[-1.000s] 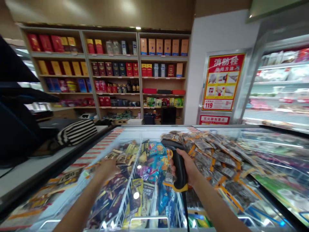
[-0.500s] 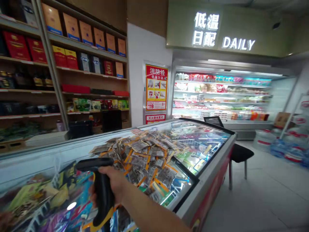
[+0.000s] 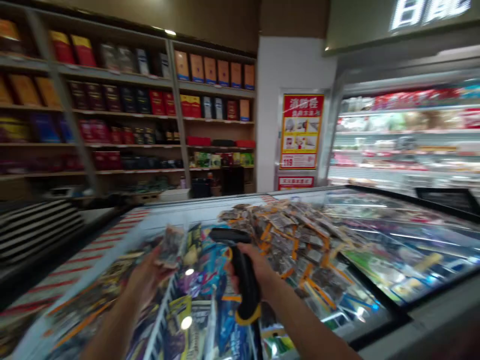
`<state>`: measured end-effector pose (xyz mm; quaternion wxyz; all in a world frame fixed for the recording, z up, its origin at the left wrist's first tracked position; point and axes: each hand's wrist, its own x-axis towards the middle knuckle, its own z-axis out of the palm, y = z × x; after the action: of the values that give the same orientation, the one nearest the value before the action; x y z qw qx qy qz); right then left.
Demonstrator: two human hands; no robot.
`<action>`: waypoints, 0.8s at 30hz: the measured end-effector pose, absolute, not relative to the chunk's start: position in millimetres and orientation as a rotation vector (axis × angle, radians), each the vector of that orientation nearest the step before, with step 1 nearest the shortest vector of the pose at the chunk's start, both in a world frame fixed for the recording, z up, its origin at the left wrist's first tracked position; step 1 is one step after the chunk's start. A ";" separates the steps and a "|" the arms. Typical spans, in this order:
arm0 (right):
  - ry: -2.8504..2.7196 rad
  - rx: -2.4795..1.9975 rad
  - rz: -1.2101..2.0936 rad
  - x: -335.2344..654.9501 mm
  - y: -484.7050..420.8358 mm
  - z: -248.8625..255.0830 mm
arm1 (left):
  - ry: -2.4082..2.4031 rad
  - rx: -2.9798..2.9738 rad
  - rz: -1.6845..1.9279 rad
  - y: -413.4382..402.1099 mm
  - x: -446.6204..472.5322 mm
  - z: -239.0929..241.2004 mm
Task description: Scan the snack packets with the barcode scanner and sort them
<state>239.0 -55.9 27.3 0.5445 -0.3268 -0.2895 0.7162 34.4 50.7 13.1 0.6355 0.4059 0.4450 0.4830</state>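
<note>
My right hand (image 3: pixel 260 272) is wrapped round the grip of a black and yellow handheld barcode scanner (image 3: pixel 245 285), held above the chest freezer, its head pointing left. To the left, my left hand (image 3: pixel 148 275) has its fingers round a small clear packet (image 3: pixel 171 245), blurred by motion. Beyond the scanner, many packets with orange edges (image 3: pixel 292 237) lie heaped on the freezer's glass. Below my hands, bagged goods (image 3: pixel 198 310) in several colours fill the freezer, parted by a white wire divider (image 3: pixel 161 317).
A black-framed glass lid (image 3: pixel 393 250) covers the freezer's right part. At the left stands a black-and-white striped surface (image 3: pixel 37 232). Shelves of boxed goods (image 3: pixel 123 100) line the back wall, beside a red fire-hydrant notice (image 3: pixel 301 131) and a lit open fridge (image 3: pixel 408 135).
The view has swung left, bringing more shelves and the striped surface in. My left hand, barely visible before at the lower left edge, now shows with the packet. My right hand still holds the scanner.
</note>
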 end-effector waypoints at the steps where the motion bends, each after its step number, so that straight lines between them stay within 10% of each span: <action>1: -0.672 -0.790 1.699 236.7 -58.7 26.8 | 0.939 0.904 1.125 50.1 30.0 9.8; 24: -0.728 -0.945 1.721 212.2 -71.5 12.7 | 0.643 0.710 1.322 61.4 28.6 -12.4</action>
<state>212.2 -71.5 12.7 0.5002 -0.3907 -0.3011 0.7117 28.6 61.4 -12.4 0.6850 0.3170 0.2870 0.5899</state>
